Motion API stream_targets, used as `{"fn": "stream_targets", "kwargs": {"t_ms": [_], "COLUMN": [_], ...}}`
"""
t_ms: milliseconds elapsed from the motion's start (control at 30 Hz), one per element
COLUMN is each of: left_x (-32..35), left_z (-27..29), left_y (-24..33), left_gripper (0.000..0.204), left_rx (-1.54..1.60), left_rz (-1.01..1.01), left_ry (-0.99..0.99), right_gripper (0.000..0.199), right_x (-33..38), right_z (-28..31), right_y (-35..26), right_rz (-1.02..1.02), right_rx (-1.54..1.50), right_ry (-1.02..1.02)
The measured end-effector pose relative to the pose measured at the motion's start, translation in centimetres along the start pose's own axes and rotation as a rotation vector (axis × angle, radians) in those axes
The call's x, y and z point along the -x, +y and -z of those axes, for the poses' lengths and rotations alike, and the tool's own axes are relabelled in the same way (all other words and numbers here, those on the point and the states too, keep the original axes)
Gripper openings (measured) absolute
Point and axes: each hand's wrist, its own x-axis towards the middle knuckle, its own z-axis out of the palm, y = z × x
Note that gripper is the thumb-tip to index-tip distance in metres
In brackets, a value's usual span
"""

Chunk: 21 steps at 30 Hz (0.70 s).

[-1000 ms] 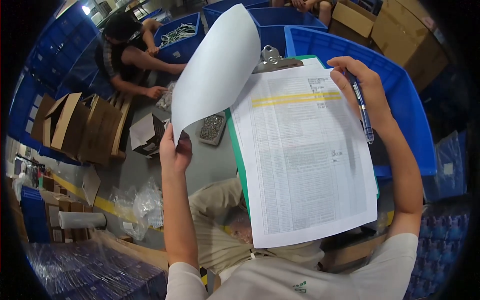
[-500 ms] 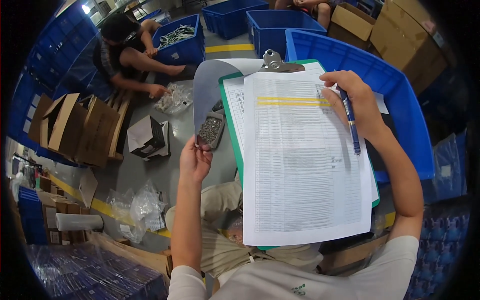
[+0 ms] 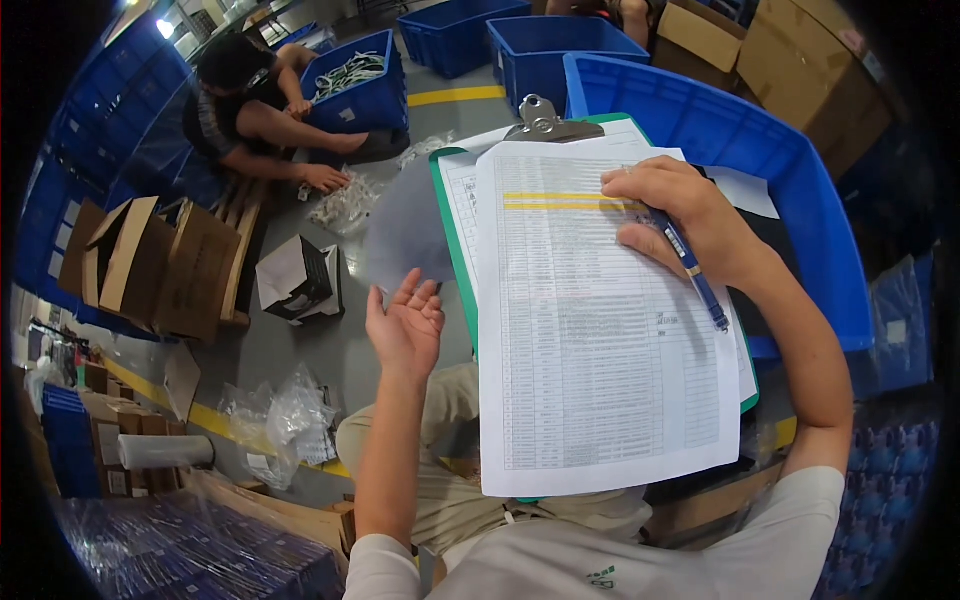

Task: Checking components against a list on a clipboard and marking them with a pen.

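Observation:
A green clipboard (image 3: 749, 390) with a metal clip (image 3: 541, 122) rests on my lap, tilted toward me. On it lies a printed sheet (image 3: 590, 400) full of table rows, with two yellow highlighted lines near its top. My right hand (image 3: 695, 215) lies over the sheet's upper right, its thumb and fingertips on the paper. A dark blue pen (image 3: 690, 268) is held in that hand, slanting down to the right. My left hand (image 3: 408, 325), palm up with fingers apart, holds nothing. Just above it, a greyish turned-back page (image 3: 410, 230) hangs off the clipboard's left side.
Ahead stand blue bins (image 3: 830, 190); one (image 3: 350, 100) holds pale cords. At the left, a seated person (image 3: 230, 110) reaches toward a clear bag of pale parts (image 3: 345, 205). Cartons (image 3: 150, 260), an open black-and-white box (image 3: 295, 280) and crumpled clear plastic (image 3: 285, 420) are nearby.
My left hand has let go of the turned-back page and opened, palm up. The page has fallen outward on the left. My right hand has slid slightly left and down over the sheet.

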Motion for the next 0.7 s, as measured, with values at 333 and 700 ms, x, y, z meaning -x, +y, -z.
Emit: {"fn": "stream_targets", "kwargs": {"t_ms": [333, 700], "left_x": [7.0, 8.8], "left_z": [-8.6, -8.7], "left_y": [-2.4, -3.3], "left_gripper": [0.046, 0.047], "left_rx": [-0.508, -0.413], "left_rz": [-0.021, 0.065], "left_ry": [-0.434, -0.421], "right_gripper": [0.033, 0.039], "right_x": [-0.3, -0.2], "right_z": [-0.4, 0.0], "right_y": [-0.1, -2.4], "right_rz": [0.029, 0.012], "right_rx": [0.015, 0.010], "right_ry": [-0.007, -0.043]}}
